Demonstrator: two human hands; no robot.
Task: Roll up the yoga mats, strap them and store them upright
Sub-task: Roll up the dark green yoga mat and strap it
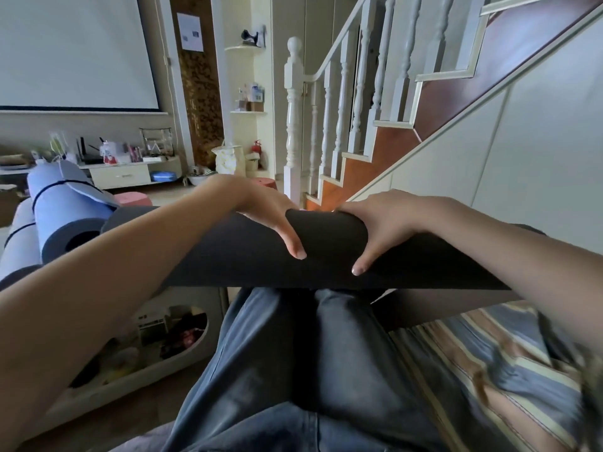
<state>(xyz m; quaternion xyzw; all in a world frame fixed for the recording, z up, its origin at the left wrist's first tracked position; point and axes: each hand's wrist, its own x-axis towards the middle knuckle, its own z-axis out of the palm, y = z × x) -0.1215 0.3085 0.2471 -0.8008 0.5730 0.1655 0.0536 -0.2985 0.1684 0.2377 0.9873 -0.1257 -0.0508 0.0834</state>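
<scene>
A black yoga mat (329, 246) lies crosswise in front of me at waist height, its far part curled into a roll and its near part flat. My left hand (270, 213) grips the roll from above, thumb pointing down onto the flat part. My right hand (388, 223) holds the roll beside it, fingers wrapped over the far side and thumb on the near face. To the left, a rolled blue mat (68, 213) with a dark strap around it lies on its side. A second strapped blue roll (19, 243) lies beside it.
A white staircase newel post (292, 125) and wooden stairs (368, 164) rise straight ahead. A low white cabinet (120, 176) with clutter stands at the back left below a projection screen (71, 50). A striped fabric surface (483, 370) is at my lower right.
</scene>
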